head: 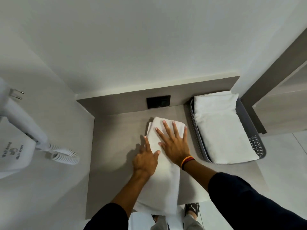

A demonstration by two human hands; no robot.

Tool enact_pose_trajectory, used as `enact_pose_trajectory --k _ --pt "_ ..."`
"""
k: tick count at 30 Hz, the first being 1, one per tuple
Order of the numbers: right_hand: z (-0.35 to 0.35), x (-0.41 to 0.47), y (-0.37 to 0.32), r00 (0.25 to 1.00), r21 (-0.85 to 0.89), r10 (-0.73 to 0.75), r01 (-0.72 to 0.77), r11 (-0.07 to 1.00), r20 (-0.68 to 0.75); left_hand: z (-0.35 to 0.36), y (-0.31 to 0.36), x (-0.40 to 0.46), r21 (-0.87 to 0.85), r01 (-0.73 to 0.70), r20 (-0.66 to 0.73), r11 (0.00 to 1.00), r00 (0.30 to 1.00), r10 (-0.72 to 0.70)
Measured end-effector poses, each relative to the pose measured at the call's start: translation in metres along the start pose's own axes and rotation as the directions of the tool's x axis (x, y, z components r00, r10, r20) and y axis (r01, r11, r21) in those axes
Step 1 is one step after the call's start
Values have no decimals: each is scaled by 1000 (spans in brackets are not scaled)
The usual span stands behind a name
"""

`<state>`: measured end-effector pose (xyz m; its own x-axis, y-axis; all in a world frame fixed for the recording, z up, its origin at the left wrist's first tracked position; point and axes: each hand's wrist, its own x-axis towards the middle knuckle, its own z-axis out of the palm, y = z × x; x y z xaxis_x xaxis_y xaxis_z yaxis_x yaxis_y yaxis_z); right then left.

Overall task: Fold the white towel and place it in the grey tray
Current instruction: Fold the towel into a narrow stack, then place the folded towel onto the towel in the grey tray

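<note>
Towel: white towel (162,171), soft and limp, a long strip under both palms.
Hands: left hand (145,159) and right hand (174,143) flat, fingers spread, gripping nothing.
Hold: probably the near end.
Tray: grey tray (197,130), right of the right hand.

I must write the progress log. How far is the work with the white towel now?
Done: the white towel is folded into a long strip on the counter. In hand: the left hand and right hand press flat on it. Left: shorter folds, then placing it in the grey tray, where another folded towel lies.
</note>
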<state>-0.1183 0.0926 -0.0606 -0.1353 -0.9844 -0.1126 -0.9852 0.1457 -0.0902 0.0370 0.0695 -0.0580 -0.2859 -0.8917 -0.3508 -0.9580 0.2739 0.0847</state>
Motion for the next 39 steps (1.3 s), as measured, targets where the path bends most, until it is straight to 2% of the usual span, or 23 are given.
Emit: enact_pose_trajectory --k 2,4,6,9,11,14,16,18,21,25,27,30,32,34,36,37,39 --pt "2 -25 7 988 171 150 -152 973 25 5 -8 -7 -131 -13 72 991 997 22" --pt "11 -48 13 957 420 272 -289 860 102 11 -11 -19 -294 11 154 956 987 36" --pt "21 -68 13 942 629 269 -335 702 202 14 -10 -29 -486 83 218 870 975 29" --pt "25 -80 14 947 731 161 -318 604 279 11 -4 -39 -643 43 202 765 973 115" --pt "19 -79 19 957 792 94 -282 541 276 13 1 -43 -789 3 144 615 973 180" --pt "8 -77 34 966 864 42 -247 439 255 12 12 -47 -924 88 168 372 967 189" --pt "-2 -76 44 968 858 61 -244 451 243 6 25 -47 -968 118 165 220 963 211" --pt "-16 -74 57 979 863 88 -202 464 182 0 39 -42 -989 71 99 129 969 224" --pt "-46 -68 89 984 852 148 -163 497 102 -17 73 -32 -991 -34 -3 130 971 237" --pt "-86 -66 154 977 799 212 -133 587 7 -47 139 -20 -986 -111 -69 126 952 299" --pt "-99 -67 191 974 805 224 -115 582 -23 -56 176 -13 -984 -124 -74 129 938 339" --pt "-105 -70 247 971 829 239 -153 538 24 -56 231 -4 -979 -99 -24 176 923 384" --pt "-98 -68 276 959 799 271 -229 556 86 -51 258 2 -956 -81 28 283 933 360" --pt "-87 -67 295 949 727 265 -302 617 169 -44 275 8 -884 -71 92 462 942 322" --pt "-76 -66 302 937 660 258 -350 665 236 -37 282 10 -806 -66 149 588 939 311" --pt "-73 -67 302 931 619 274 -366 695 242 -35 282 9 -746 -87 147 660 945 291" --pt "-69 -66 301 932 492 340 -356 794 126 -32 283 11 -537 -180 10 824 976 220"
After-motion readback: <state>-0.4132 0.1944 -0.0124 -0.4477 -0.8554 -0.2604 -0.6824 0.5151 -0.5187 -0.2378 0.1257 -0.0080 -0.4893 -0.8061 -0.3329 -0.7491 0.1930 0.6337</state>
